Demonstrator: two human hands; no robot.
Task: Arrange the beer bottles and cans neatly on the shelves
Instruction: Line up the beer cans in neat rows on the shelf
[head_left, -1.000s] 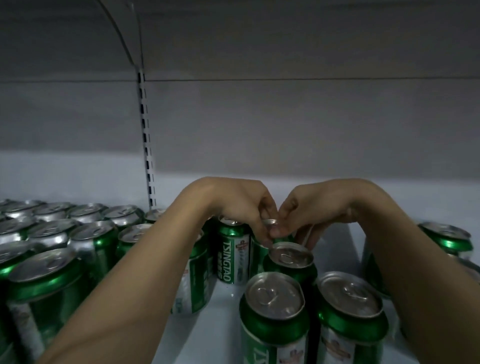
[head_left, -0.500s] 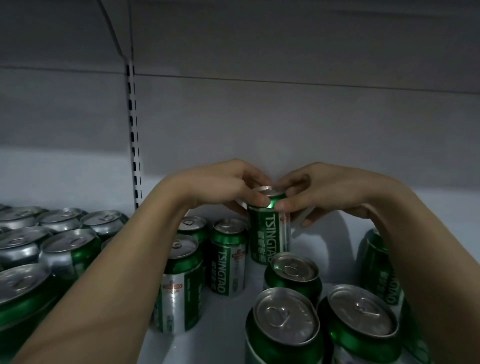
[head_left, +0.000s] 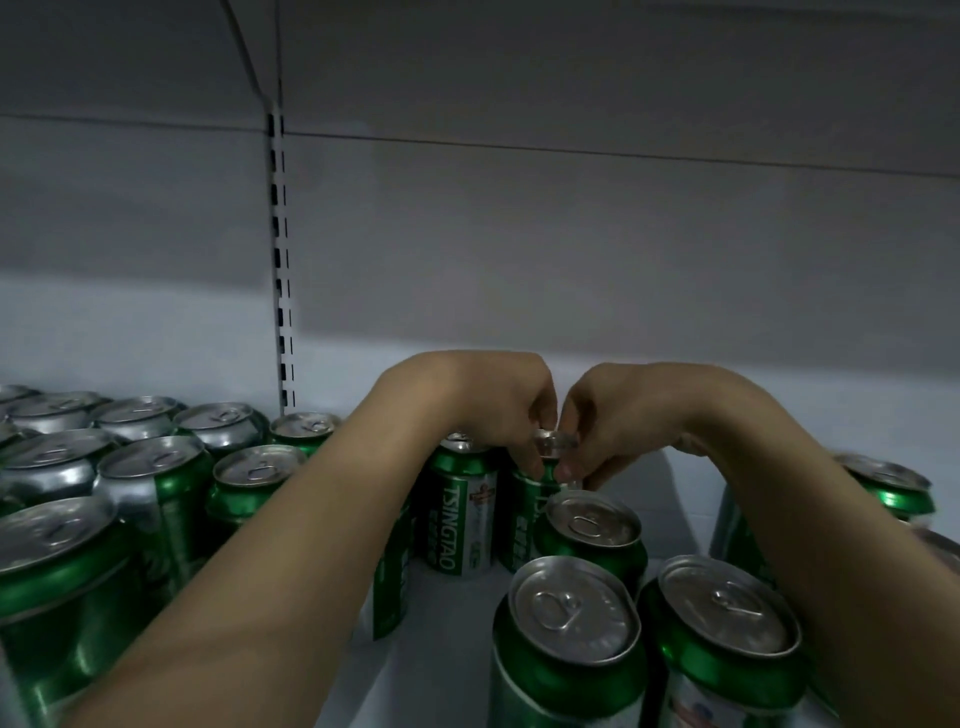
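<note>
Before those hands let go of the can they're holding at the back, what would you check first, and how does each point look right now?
1. Grip: left hand and right hand both pinch the rim of the held can. Ok.
2. Can upright: it looks upright, but the fingers cover much of it. Cannot tell.
3. Base down on the shelf: hidden behind the front can. Cannot tell.
4. In line with the neighbouring Tsingtao can: it stands close beside it. Ok.
5. Label facing forward: only part of the lettering shows. Cannot tell.
6. Room to withdraw: bare shelf lies right of the right hand. Ok.
</note>
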